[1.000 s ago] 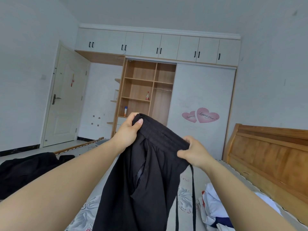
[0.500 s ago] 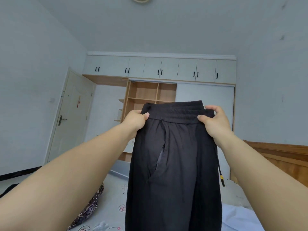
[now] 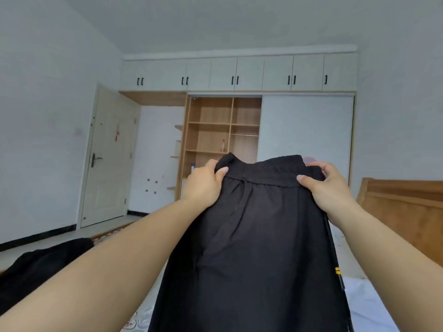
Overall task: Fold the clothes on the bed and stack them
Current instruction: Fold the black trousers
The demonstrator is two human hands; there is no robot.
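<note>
A pair of black trousers (image 3: 259, 236) with an elastic waistband hangs in front of me, spread flat between both hands. My left hand (image 3: 203, 185) pinches the left end of the waistband, thumb on the near side. At the right end, my right hand (image 3: 328, 185) grips the waistband the same way. A drawstring with a yellow-banded tip (image 3: 338, 271) dangles along the right edge. The trouser legs run down out of the frame and hide most of the bed below.
Another black garment (image 3: 36, 267) lies heaped on the bed at the left. Pale bedding (image 3: 369, 305) shows at the lower right, beside a wooden headboard (image 3: 407, 207). A wardrobe with open shelves (image 3: 223, 130) and a door (image 3: 107, 159) stand across the room.
My hands went from bunching the waistband to holding it stretched wide. Since half a second ago the trousers have come lower and the view has tilted down.
</note>
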